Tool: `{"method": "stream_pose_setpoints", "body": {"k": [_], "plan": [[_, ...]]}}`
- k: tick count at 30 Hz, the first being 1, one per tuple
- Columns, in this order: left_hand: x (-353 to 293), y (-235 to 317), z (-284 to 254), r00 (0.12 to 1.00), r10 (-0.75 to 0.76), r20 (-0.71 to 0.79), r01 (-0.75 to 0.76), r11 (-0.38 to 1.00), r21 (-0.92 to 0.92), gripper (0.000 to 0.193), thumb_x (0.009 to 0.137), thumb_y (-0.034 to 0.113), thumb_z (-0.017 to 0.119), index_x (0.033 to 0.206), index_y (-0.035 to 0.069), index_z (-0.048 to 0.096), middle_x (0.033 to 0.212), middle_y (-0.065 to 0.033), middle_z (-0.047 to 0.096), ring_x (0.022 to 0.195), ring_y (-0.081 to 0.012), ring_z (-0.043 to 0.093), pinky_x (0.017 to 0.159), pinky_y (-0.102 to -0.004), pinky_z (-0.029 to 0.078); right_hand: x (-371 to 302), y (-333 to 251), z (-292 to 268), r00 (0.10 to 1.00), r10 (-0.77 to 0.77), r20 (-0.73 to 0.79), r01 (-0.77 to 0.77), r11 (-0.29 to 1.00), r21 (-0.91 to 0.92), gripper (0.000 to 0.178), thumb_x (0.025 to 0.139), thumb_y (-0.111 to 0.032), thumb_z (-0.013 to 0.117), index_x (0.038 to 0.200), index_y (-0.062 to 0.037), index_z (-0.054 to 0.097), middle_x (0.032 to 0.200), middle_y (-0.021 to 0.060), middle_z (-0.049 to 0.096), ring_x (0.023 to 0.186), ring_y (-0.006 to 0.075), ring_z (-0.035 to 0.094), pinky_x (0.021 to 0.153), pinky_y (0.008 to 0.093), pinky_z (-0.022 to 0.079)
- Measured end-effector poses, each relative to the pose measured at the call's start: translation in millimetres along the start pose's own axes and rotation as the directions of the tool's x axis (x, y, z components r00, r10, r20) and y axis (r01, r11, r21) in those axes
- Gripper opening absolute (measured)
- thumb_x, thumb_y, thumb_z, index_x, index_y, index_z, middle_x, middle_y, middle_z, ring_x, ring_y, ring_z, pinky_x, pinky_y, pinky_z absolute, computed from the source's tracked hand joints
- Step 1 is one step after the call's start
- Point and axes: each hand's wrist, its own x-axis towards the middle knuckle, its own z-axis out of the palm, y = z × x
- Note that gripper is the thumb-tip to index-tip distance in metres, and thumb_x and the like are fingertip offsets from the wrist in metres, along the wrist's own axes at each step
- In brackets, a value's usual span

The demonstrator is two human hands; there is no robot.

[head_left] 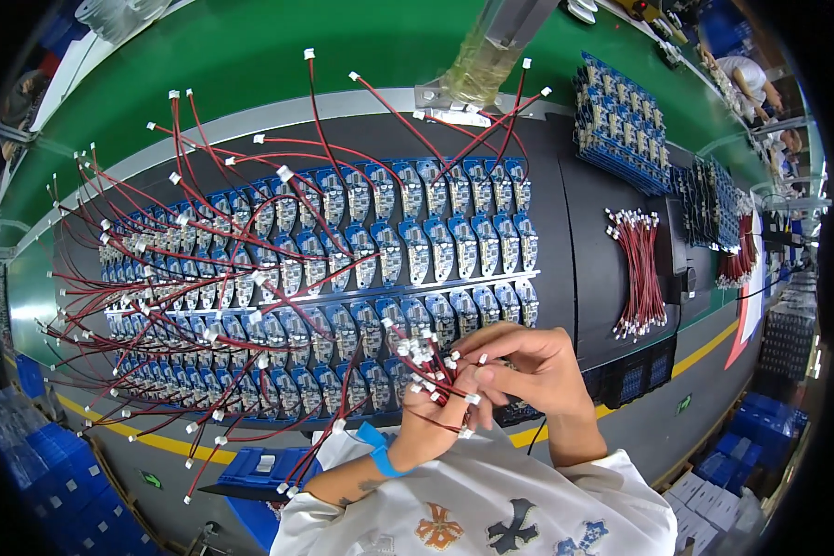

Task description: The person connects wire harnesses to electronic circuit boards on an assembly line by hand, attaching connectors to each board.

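A bundle of red wires [433, 375] with white plug ends sits at the near edge of the bench [593, 241], gripped between both hands just in front of the person's chest. The left hand [426, 428], with a blue wrist strap [377, 450] behind it, is closed around the lower part of the bundle; the white plugs fan out above its fingers. The right hand [528, 366] is curled over from the right, fingertips pinched on the wires at the top of the bundle and touching the left hand. Directly beyond the hands lies a black tray [547, 185] filled with rows of blue circuit boards [417, 250]; many boards on its left half carry red leads sticking upward. A separate loose bunch of red wires [641, 273] lies on the bench well to the right of the hands.
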Motion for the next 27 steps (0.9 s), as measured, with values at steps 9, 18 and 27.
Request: {"method": "stream_pose_setpoints", "body": {"k": [9,18,27], "plan": [[1.3,-6.6,10.9,0.967,0.139,-0.215,-0.174,0.972,-0.156,0.028,0.096,0.02,0.031,0.1,-0.004,0.044,0.092,-0.0236,0.06,0.09,-0.0282,0.06,0.08,-0.0383,0.049,-14.3,-35.9,-10.6,0.939,-0.165,-0.301,0.204,0.974,0.101,0.009,0.077,0.004,0.059,0.085,0.0034,0.055,0.073,0.0163,0.06,0.062,0.0174,0.058,0.055,0.029,0.048],[-2.8,-4.0,-4.1,0.989,0.038,-0.145,-0.074,0.964,-0.254,0.025,0.095,0.022,0.033,0.097,0.002,0.047,0.055,-0.0077,0.047,0.04,-0.0134,0.042,0.037,-0.0243,0.035,68.6,-61.6,-13.3,0.917,-0.355,0.18,0.304,0.335,-0.892,0.015,0.068,0.007,0.063,0.083,0.0034,0.06,0.075,0.0116,0.06,0.06,0.0225,0.053,0.05,0.031,0.042],[-4.0,-0.3,-13.0,0.999,0.011,-0.03,-0.019,0.965,-0.261,0.027,0.095,0.022,0.036,0.093,-0.001,0.049,0.056,-0.007,0.049,0.041,-0.0111,0.043,0.039,-0.0225,0.035,110.7,-39.9,15.7,0.885,-0.055,0.463,0.459,-0.065,-0.886,0.008,0.07,-0.005,0.056,0.067,-0.0016,0.049,0.071,0.0101,0.049,0.069,0.0259,0.055,0.051,0.0362,0.045]]}}
